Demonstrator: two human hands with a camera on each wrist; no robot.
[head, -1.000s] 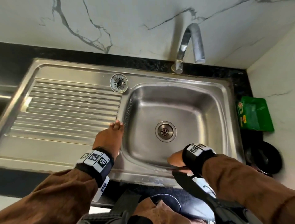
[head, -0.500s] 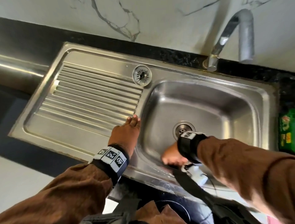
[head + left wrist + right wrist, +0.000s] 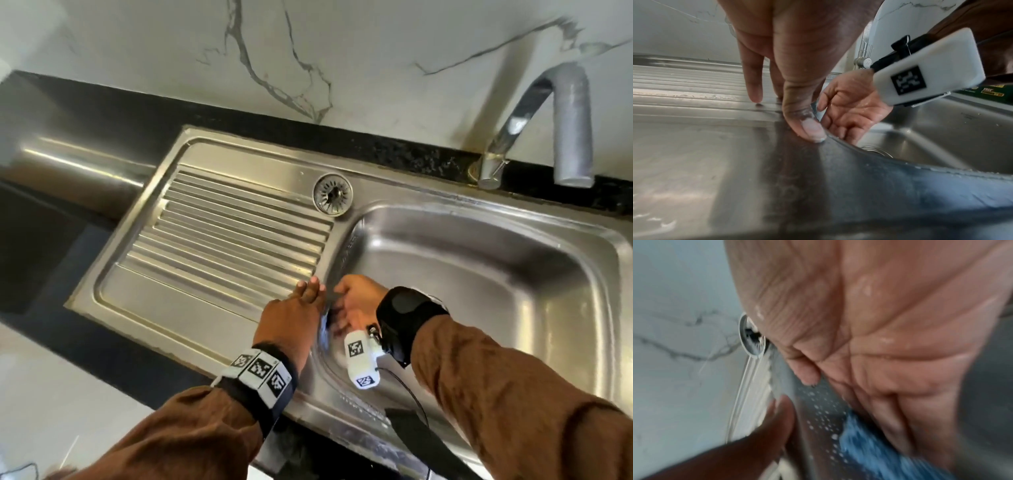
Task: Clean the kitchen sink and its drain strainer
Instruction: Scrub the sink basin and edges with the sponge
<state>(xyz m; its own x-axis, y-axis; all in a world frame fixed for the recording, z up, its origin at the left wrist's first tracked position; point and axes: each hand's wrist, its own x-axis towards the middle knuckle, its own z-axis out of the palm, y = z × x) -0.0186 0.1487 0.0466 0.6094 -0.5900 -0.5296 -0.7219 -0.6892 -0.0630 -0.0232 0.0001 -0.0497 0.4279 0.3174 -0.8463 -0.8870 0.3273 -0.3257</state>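
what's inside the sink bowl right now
The right hand rubs the sink bowl's left wall. The left wrist view shows the drain rim; the arm covers it from above.

Basin right half is left open; left wall is blocked by both hands. Strainer sits on the drainboard; faucet overhangs the rear.

Brushed steel sink — glossy, ribbed drainboard — veined marble wall
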